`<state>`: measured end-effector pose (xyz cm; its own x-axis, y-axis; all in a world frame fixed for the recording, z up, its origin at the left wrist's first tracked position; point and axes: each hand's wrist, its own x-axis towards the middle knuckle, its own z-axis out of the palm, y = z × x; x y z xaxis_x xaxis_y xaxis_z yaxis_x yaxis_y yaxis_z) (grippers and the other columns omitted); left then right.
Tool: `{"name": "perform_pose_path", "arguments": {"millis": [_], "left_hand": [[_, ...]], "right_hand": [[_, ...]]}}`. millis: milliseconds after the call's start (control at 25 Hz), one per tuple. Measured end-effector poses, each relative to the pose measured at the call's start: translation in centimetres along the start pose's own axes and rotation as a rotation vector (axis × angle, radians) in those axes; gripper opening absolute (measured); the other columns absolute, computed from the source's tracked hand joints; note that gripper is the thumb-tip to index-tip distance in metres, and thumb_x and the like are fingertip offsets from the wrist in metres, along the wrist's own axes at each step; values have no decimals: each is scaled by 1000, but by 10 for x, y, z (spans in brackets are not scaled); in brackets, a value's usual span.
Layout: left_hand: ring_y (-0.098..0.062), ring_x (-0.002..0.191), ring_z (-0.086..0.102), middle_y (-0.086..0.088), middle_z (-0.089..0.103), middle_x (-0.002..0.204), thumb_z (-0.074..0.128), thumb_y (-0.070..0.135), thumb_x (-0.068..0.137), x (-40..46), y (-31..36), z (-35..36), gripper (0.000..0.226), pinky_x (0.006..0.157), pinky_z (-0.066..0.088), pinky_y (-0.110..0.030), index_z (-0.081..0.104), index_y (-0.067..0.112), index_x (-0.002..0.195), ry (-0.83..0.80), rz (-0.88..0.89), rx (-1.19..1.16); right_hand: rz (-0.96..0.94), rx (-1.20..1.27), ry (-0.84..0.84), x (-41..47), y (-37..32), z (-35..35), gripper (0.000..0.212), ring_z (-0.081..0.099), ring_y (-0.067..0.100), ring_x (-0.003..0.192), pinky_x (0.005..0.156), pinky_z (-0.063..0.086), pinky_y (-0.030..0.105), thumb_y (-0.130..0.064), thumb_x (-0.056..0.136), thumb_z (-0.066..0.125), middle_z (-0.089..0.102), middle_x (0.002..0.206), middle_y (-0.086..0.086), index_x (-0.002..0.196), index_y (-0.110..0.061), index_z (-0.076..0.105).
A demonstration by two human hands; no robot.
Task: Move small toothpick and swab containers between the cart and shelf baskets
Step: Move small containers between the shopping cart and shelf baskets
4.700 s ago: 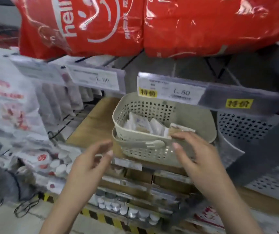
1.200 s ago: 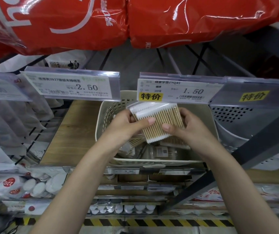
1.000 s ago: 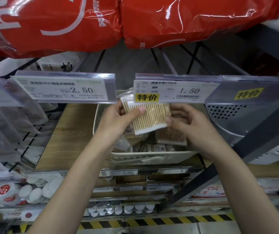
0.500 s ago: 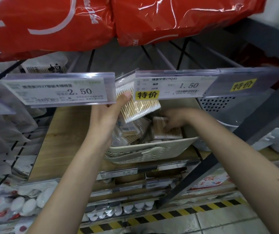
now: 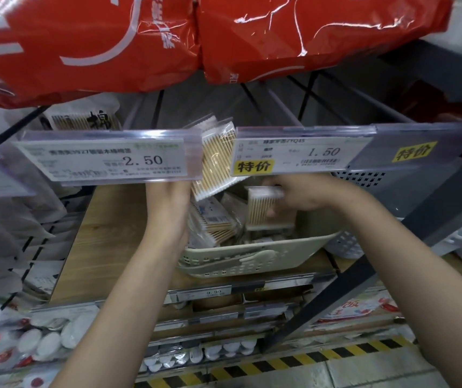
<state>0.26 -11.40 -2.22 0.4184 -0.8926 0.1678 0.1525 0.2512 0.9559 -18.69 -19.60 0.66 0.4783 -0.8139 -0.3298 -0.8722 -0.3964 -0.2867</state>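
Observation:
A beige perforated basket (image 5: 255, 257) stands on the wooden shelf, holding several clear packs of cotton swabs. My left hand (image 5: 168, 200) grips a flat swab pack (image 5: 215, 161) raised above the basket's left side, partly hidden behind the price-tag rails. My right hand (image 5: 305, 196) is inside the basket and holds a smaller swab pack (image 5: 262, 207) upright by its top edge. More packs (image 5: 214, 219) lean against the basket's left wall.
Two price-tag rails (image 5: 112, 159) hang in front of the shelf above the basket. Red bags (image 5: 168, 37) overhang the top. A grey basket (image 5: 369, 180) sits to the right, a dark diagonal bar (image 5: 358, 278) crosses in front, and bagged goods (image 5: 14, 214) hang at left.
My left hand has lifted its swab pack higher and leftward, behind the price rails. My right hand has reached into the basket and raised a second pack upright.

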Motion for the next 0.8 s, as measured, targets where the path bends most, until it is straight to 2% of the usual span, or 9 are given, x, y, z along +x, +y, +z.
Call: {"name": "perform_pose_path", "arguments": {"millis": [120, 200, 320, 400, 480, 560, 640, 720, 800], "left_hand": [[-25, 111, 60, -6, 65, 115, 69, 45, 74, -3, 5, 2, 21, 99, 45, -53, 65, 41, 94, 85, -8, -47], [-27, 110, 61, -7, 66, 113, 68, 41, 78, -7, 5, 2, 23, 99, 44, -54, 65, 33, 99, 101, 7, -75], [-25, 113, 60, -6, 67, 115, 67, 42, 81, -13, 4, 1, 36, 103, 42, -52, 63, 21, 110, 124, -14, -102], [-24, 113, 60, -4, 68, 114, 67, 44, 80, -15, 5, 1, 37, 103, 41, -52, 63, 22, 109, 138, -37, -101], [-24, 111, 61, -3, 69, 111, 69, 45, 77, -16, 6, 2, 31, 102, 42, -54, 66, 26, 101, 159, -30, -101], [-27, 109, 62, -4, 69, 106, 69, 42, 77, -15, 8, 4, 23, 101, 43, -55, 68, 26, 93, 176, -18, -115], [-29, 107, 63, -5, 70, 103, 68, 37, 78, -14, 9, 5, 20, 100, 44, -55, 67, 24, 92, 191, -15, -118], [-28, 105, 64, -4, 70, 101, 68, 37, 77, -14, 9, 5, 20, 99, 45, -53, 67, 23, 92, 207, -16, -107], [-26, 105, 64, -3, 70, 100, 68, 37, 78, -14, 8, 5, 18, 99, 46, -51, 67, 24, 90, 212, -17, -97]], "right_hand": [[-173, 101, -75, 12, -22, 6, 56, 47, 16, 118, 99, 39, 30, -26, 87, 67, 50, 132, -2, 137, -19, 43], [-192, 462, -116, 24, -34, 20, 51, 51, 17, 116, 98, 42, 30, -13, 85, 67, 54, 129, 2, 132, -13, 47], [-90, 915, -46, 33, -46, 40, 36, 57, 28, 112, 82, 54, 29, -6, 87, 63, 61, 115, 9, 122, -8, 54], [-47, 892, 21, 37, -50, 46, 37, 57, 30, 112, 69, 51, 19, -10, 90, 61, 61, 113, 9, 125, -7, 53], [20, 795, 8, 36, -55, 44, 33, 59, 31, 108, 65, 50, 21, -21, 93, 59, 61, 116, 12, 124, -11, 52], [135, 767, -124, 33, -62, 43, 24, 62, 28, 88, 64, 52, 32, -37, 94, 56, 62, 101, 8, 103, -15, 54], [232, 776, -223, 30, -69, 48, 29, 57, 21, 74, 62, 49, 30, -44, 92, 55, 59, 88, 4, 92, -15, 53], [233, 777, -213, 31, -72, 55, 36, 55, 20, 78, 60, 44, 26, -41, 91, 59, 60, 94, 4, 109, -10, 57], [185, 797, -107, 33, -72, 57, 45, 58, 23, 89, 63, 45, 29, -32, 86, 67, 64, 110, 8, 122, -8, 55]]}}
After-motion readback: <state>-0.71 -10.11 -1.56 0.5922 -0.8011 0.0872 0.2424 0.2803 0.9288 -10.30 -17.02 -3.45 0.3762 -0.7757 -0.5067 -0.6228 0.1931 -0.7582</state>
